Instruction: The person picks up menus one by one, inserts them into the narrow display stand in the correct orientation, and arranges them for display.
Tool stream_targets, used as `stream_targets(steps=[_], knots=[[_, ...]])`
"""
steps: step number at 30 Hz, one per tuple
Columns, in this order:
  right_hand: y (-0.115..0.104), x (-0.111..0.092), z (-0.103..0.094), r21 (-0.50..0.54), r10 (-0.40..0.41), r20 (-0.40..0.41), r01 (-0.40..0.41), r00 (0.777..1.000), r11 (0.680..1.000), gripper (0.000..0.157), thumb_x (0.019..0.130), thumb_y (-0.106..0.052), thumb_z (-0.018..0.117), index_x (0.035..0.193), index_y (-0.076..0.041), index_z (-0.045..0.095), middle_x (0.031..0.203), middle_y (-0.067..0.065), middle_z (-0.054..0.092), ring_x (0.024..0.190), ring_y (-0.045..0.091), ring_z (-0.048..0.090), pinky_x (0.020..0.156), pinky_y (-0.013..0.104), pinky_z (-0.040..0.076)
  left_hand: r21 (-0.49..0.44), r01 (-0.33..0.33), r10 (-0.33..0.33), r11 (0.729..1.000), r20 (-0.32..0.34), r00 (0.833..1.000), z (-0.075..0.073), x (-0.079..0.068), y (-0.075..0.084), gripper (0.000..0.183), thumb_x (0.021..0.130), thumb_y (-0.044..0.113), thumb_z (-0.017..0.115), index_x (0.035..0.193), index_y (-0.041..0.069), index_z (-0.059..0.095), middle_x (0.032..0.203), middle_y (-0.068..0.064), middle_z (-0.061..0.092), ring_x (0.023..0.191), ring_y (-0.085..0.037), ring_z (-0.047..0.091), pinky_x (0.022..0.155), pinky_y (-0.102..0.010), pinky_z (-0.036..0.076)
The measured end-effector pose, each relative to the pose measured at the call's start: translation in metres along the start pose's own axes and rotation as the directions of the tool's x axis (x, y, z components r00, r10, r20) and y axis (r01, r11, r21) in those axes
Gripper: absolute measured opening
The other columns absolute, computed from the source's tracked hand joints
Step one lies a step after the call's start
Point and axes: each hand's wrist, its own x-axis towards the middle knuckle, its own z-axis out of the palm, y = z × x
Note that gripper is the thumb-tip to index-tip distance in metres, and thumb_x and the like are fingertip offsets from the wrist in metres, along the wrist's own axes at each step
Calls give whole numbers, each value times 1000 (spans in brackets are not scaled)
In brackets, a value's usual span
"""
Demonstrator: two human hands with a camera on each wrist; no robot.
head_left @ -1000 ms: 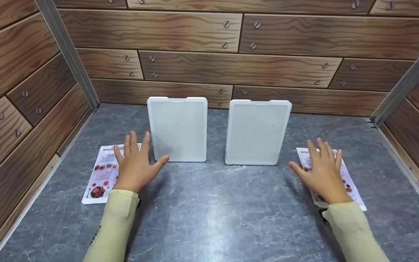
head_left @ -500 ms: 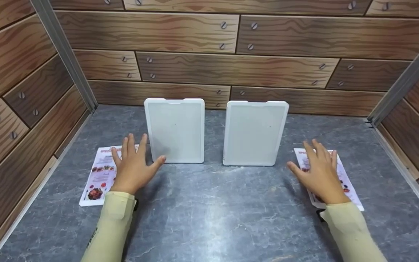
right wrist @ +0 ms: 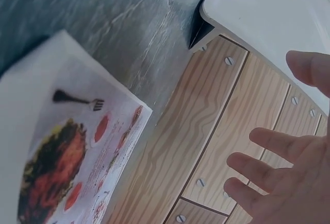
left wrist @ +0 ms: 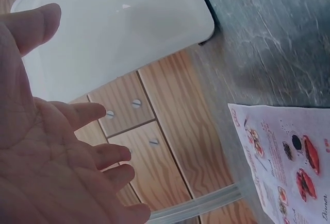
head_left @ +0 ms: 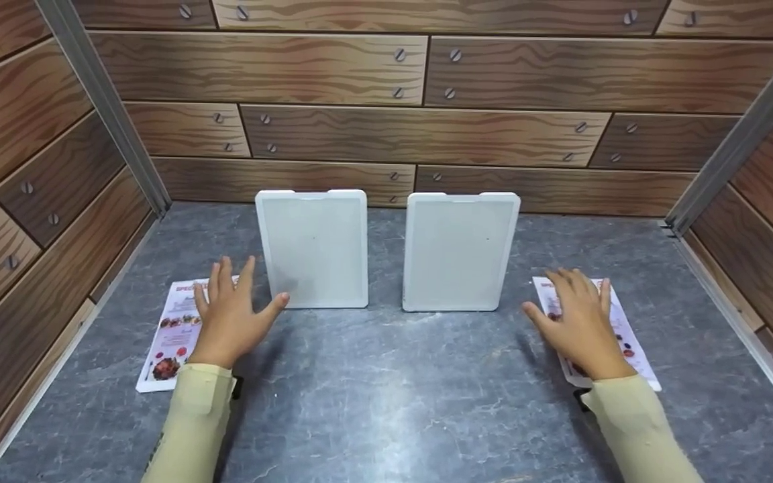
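My left hand [head_left: 229, 325] hovers with spread fingers over a printed menu sheet [head_left: 170, 342], its thumb overlapping the lower left corner of a white upright display stand [head_left: 313, 251] in the head view. On the right, my right hand [head_left: 581, 329] is held over a second menu sheet [head_left: 628, 342], fingers loosely extended and thumb out to the side. A matching white stand [head_left: 459, 253] stands just left of it. Both wrist views show bare palms and fingers with nothing in them. Each hand hides part of the menu beneath.
Both stands and both menus are on a grey marbled tabletop [head_left: 373, 376]. Behind rises a wood-plank-patterned back wall [head_left: 346, 131], with similar panels at both sides. Metal corner posts [head_left: 108, 111] stand at the back corners.
The whole head view has shifted, so stands, menus and hands sit slightly lower and further left. The fingers of my right hand look a little more bent. Stands and menus keep their places.
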Motion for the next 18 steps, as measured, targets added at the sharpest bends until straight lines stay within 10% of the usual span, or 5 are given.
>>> stream_targets(steps=[8,18], knots=[[-4,0,3,8,-6,4,6,1000,1000,66,97,-36,72,144,4,51,145,33,48,140,54,35,119,72,-1,-8,21,-21,1000,25,999,-2,-1,-5,93,100,56,60,165,5,17,169,-31,-2,156,-48,-8,119,-69,-10],[-26,1,14,36,-74,-2,74,997,997,46,96,-23,72,131,5,62,130,28,62,126,47,54,107,64,36,-36,31,-28,999,60,998,0,-1,-4,90,99,52,62,163,2,22,167,-32,12,155,-51,5,122,-66,2]])
